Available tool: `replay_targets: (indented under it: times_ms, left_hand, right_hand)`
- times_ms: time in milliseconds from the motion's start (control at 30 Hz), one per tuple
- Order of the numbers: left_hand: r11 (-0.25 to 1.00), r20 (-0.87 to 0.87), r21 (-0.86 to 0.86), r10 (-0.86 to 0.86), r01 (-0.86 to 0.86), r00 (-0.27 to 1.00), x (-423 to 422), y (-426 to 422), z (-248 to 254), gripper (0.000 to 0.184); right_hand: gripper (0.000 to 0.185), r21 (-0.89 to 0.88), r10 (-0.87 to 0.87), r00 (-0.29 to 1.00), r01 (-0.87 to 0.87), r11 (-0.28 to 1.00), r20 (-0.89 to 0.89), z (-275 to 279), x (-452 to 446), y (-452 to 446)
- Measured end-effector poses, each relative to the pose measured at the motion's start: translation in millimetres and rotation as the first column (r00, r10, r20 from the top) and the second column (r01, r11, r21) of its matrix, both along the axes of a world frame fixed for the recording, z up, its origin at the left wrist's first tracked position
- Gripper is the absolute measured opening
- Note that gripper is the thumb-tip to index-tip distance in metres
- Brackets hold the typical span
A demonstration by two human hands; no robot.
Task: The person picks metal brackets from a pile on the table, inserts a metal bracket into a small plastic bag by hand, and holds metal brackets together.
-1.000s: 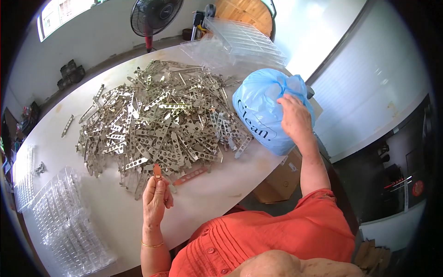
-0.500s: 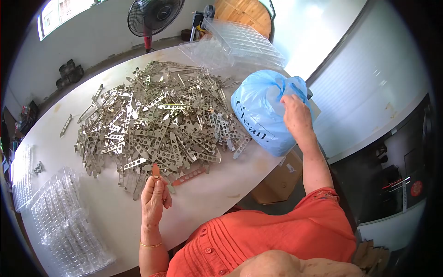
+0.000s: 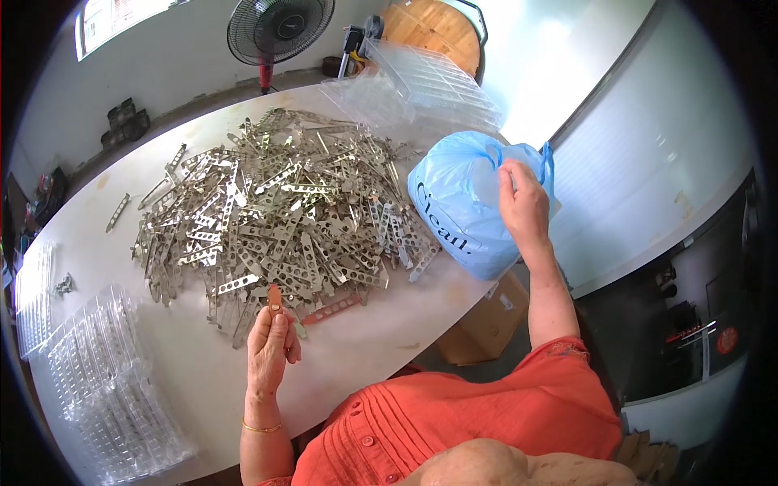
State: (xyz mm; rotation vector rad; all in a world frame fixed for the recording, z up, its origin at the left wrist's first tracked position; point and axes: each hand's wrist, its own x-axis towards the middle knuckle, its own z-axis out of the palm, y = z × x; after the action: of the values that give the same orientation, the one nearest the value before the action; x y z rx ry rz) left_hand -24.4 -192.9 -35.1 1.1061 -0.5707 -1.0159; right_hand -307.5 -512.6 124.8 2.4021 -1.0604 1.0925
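Note:
My left hand [image 3: 271,344] is closed around a flat metal strip [image 3: 275,300], held upright at the front edge of a large heap of perforated metal strips [image 3: 284,211]. The strip's upper end shows a reddish tint. To the right stands a full blue plastic bag [image 3: 454,186] with black lettering. My right hand [image 3: 525,206] is at the bag's gathered mouth, its fingers bent together against the plastic. Whatever lies between those fingertips is too small to make out. Another reddish strip [image 3: 332,309] lies flat just right of my left hand.
Clear plastic trays are stacked at the table's left [image 3: 109,389], with more clear trays [image 3: 433,77] at the back. A few small parts [image 3: 65,283] lie beside the left stack. A fan [image 3: 281,28] stands behind the table. Under its right edge is a cardboard box [image 3: 486,324].
My right hand has shifted slightly up at the bag's mouth, and a bag handle now stands out behind it. My left hand keeps its strip in nearly the same place. The view has shifted a little.

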Motion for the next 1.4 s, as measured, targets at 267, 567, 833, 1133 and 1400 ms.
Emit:
replay_targets:
  times_ms: [267, 567, 833, 1133, 1400]
  left_hand:
    - [1.0, -0.008, -0.018, 0.003, -0.003, 1.0, 1, 1, -1, 0.022]
    - [1.0, -0.012, -0.003, 0.017, -0.017, 1.0, 1, 0, 0, 0.021]
    - [1.0, -0.039, 0.009, 0.013, -0.013, 0.999, 1, 1, 1, 0.022]
    - [1.0, -0.036, -0.025, 0.01, -0.011, 0.999, 1, 1, 0, 0.022]
    - [0.999, -0.101, -0.035, -0.028, 0.025, 0.994, 4, 4, 0, 0.019]
  right_hand:
    - [0.013, 0.206, 0.009, 0.984, -0.047, 0.978, 0.179, 3, 5, 9]
    - [0.023, 0.25, -0.033, 0.993, 0.005, 0.968, 0.111, -7, 0, 1]
    - [0.029, 0.199, -0.058, 0.998, 0.056, 0.978, 0.005, -11, -8, -2]
    - [0.008, -0.127, 0.132, 0.982, -0.115, 0.985, 0.132, 31, 15, 32]
    - [0.013, -0.259, 0.633, 0.759, -0.587, 0.767, 0.153, 32, 58, 83]
